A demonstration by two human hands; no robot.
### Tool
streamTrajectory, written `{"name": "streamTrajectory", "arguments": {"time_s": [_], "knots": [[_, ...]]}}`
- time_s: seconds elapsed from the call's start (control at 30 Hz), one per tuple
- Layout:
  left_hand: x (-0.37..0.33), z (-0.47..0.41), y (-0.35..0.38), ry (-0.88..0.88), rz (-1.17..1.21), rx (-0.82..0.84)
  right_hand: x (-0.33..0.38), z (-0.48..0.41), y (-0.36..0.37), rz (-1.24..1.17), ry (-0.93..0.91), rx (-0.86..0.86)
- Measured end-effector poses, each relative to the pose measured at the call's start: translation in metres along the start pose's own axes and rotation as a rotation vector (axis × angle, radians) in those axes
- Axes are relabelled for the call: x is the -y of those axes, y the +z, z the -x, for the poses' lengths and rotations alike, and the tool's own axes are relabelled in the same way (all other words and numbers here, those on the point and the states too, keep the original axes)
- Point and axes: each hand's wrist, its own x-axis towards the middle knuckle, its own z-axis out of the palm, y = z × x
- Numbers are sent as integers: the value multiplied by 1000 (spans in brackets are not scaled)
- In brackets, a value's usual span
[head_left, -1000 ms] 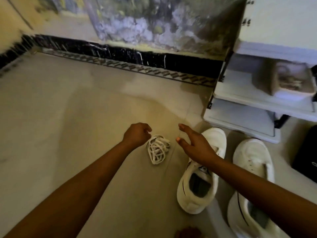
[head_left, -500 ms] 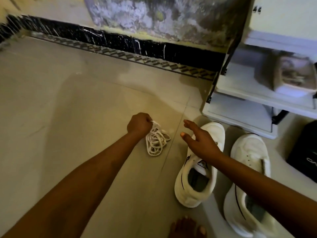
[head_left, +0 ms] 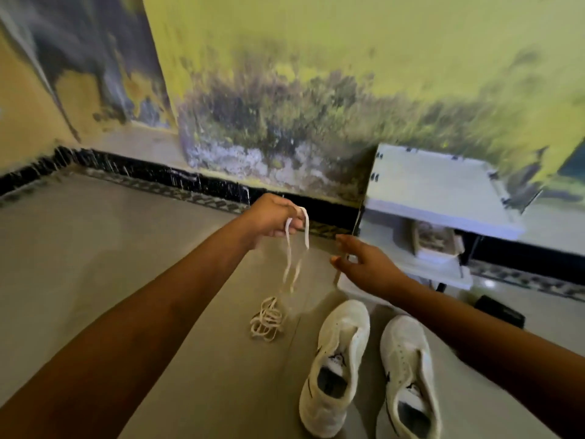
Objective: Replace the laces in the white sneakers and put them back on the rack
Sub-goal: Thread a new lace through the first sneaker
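Head view: left hand (head_left: 271, 218) pinches a white lace (head_left: 292, 258) dangling above the floor (head_left: 95, 264); right hand (head_left: 364, 264) hovers spread beside two white sneakers (head_left: 340, 359).

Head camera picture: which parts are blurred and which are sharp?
In the head view the stained yellow wall is smeared by motion blur; the white flat lace pinched by the left hand looks soft; the two white sneakers are sharper.
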Motion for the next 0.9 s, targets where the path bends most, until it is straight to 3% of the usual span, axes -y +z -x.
{"name": "streamTrajectory", "arguments": {"time_s": [0.33, 0.57, 0.8, 0.9], "knots": [[-161, 66, 29, 188, -127, -30, 57, 26, -82, -485, 15, -155], [-169, 80, 52, 263, -107, -17, 55, 45, -94, -677, -105, -75], [-179, 74, 60, 260, 73, 3, 50, 38, -86, -782, -80, -29], [-181, 69, 59, 259, 213, -26, 42, 38, -81, -792, -67, 85]]}}
